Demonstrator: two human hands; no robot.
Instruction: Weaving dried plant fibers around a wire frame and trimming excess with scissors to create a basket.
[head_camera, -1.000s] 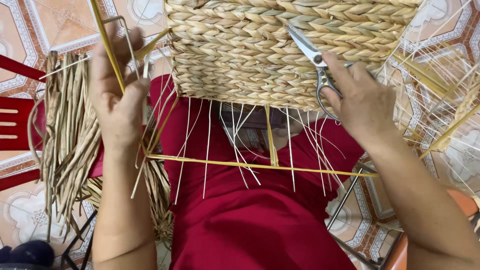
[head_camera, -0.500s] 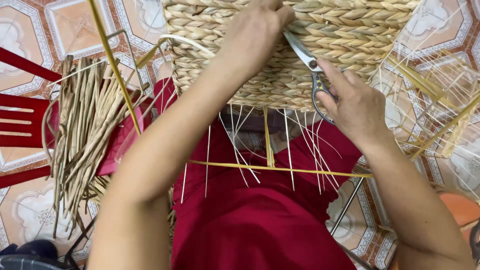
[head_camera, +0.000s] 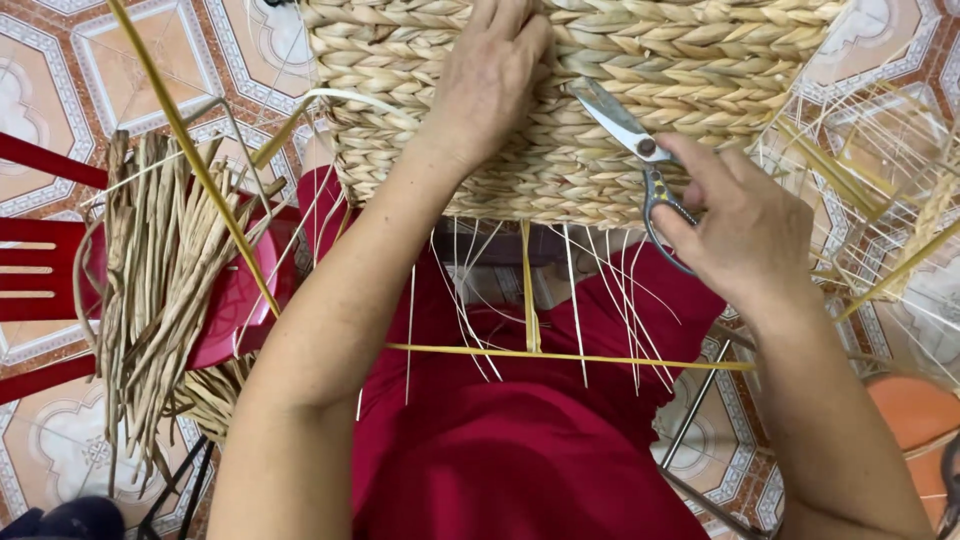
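Resting flat on the woven basket (head_camera: 600, 100), the left hand (head_camera: 490, 80) is spread open, pressing the weave and grasping nothing. Scissors (head_camera: 640, 160) are gripped by the right hand (head_camera: 735, 225), their blades parted and laid against the basket's lower edge, above the loose thin strands (head_camera: 580, 300) hanging over the red lap (head_camera: 520, 450). A woven braid could be nicked instead of a strand, should the blades be closed this near the weave.
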